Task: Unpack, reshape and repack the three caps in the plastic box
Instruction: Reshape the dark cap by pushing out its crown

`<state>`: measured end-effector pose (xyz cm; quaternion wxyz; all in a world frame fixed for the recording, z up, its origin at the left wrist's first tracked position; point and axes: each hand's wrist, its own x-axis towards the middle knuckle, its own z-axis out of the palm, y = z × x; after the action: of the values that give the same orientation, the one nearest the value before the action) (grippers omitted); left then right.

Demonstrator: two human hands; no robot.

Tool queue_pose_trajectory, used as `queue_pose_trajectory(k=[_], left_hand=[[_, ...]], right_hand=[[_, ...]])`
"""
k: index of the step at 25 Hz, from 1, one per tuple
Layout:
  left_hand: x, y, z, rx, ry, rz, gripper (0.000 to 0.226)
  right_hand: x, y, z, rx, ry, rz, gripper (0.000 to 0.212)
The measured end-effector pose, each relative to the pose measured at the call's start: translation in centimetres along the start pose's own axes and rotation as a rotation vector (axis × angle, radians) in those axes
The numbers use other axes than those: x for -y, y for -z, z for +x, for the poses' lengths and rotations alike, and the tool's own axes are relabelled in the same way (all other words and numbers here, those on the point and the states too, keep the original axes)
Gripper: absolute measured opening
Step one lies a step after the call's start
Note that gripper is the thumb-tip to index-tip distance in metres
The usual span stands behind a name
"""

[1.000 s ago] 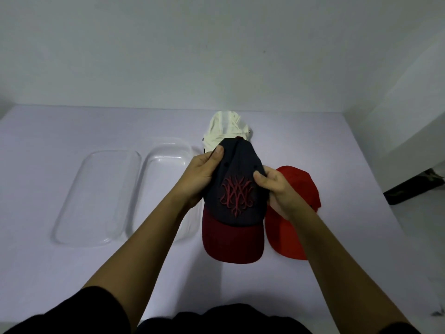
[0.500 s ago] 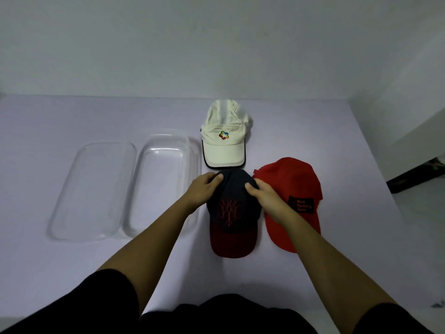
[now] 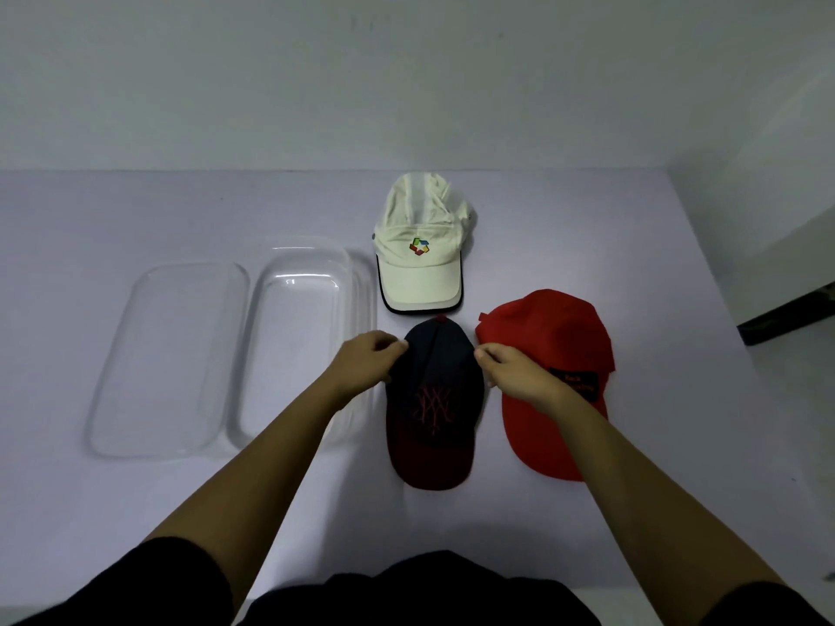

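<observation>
The pale tabletop (image 3: 135, 490) is filling the view, running back to a plain wall. Toward its left edge the clear lid (image 3: 167, 359) is lying flat, and just beside it, toward the middle, the clear plastic box (image 3: 298, 345) is sitting open with nothing showing inside it. Both bare forearms are reaching in from the near edge, out of dark sleeves.

Toward the right edge the red cap (image 3: 537, 345) is lying with its brim pointing at the near edge, a dark patch showing on its side. Nearer the far edge the cream cap (image 3: 420, 246) is resting brim toward the person, a small coloured logo on its front and a dark trim along the brim. Between the box and the red cap, the navy cap (image 3: 433, 399) with its dark red brim is lying on the tabletop, red stitching on its front.

The left hand (image 3: 366, 363) is pinching the navy cap's left side, its grip narrow and closed on the fabric. The right hand (image 3: 515, 372) is doing the same on the cap's right side, fingers curled tight on the cloth, wrist crossing over the red cap.
</observation>
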<state>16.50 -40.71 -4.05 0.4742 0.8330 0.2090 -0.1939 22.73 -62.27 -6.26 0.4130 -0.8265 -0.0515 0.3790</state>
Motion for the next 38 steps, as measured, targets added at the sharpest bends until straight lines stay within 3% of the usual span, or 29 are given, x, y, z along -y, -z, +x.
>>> queue_pose_trajectory(k=[2, 4, 8, 11, 13, 15, 17, 20, 23, 30, 32, 34, 36, 38], left_hand=[[0.2, -0.6, 0.0, 0.127, 0.098, -0.250, 0.021], [0.3, -0.6, 0.3, 0.122, 0.138, -0.338, 0.024], [-0.2, 0.1, 0.4, 0.012, 0.124, 0.038, 0.032], [-0.6, 0.3, 0.6, -0.049, 0.121, 0.096, 0.037], [-0.7, 0.3, 0.8, -0.029, 0.145, 0.033, 0.028], [-0.7, 0.3, 1.0, -0.026, 0.148, 0.021, 0.018], [-0.6, 0.1, 1.2, -0.051, 0.144, 0.023, 0.020], [-0.5, -0.1, 1.6, -0.105, 0.152, 0.131, 0.034], [-0.5, -0.1, 1.9, -0.120, 0.152, 0.247, 0.034], [-0.8, 0.2, 2.6, -0.146, 0.142, 0.248, 0.039], [-0.7, 0.2, 2.6, -0.137, 0.122, 0.217, 0.036], [-0.6, 0.5, 2.4, -0.063, 0.122, 0.150, 0.026], [-0.5, 1.0, 2.1, 0.037, 0.124, 0.127, 0.018], [-0.4, 1.3, 1.8, 0.073, 0.100, 0.177, 0.025]], right_hand=[[0.3, -0.6, 0.2, 0.065, -0.069, 0.132, 0.020], [0.4, -0.5, 0.5, 0.045, -0.075, 0.198, 0.024], [0.9, 0.6, 0.9, -0.023, 0.006, -0.019, 0.031], [1.3, 1.1, 1.1, -0.058, 0.019, -0.157, 0.038], [1.5, 0.9, 1.1, -0.045, -0.047, -0.050, 0.038], [1.8, 0.7, 0.8, -0.007, -0.166, 0.261, 0.037], [1.9, 0.9, 0.7, 0.009, -0.213, 0.364, 0.036], [1.7, 1.3, 0.9, 0.005, -0.168, 0.118, 0.038], [1.6, 1.2, 0.9, -0.086, -0.096, -0.092, 0.040], [1.8, 1.2, 1.5, -0.082, -0.105, -0.262, 0.036], [1.9, 1.3, 1.6, -0.053, -0.101, -0.306, 0.025], [1.5, 1.3, 1.4, 0.035, -0.105, -0.168, 0.010], [1.2, 1.3, 1.1, 0.125, -0.080, -0.111, 0.021], [1.0, 1.5, 0.9, 0.127, -0.025, -0.238, 0.030]])
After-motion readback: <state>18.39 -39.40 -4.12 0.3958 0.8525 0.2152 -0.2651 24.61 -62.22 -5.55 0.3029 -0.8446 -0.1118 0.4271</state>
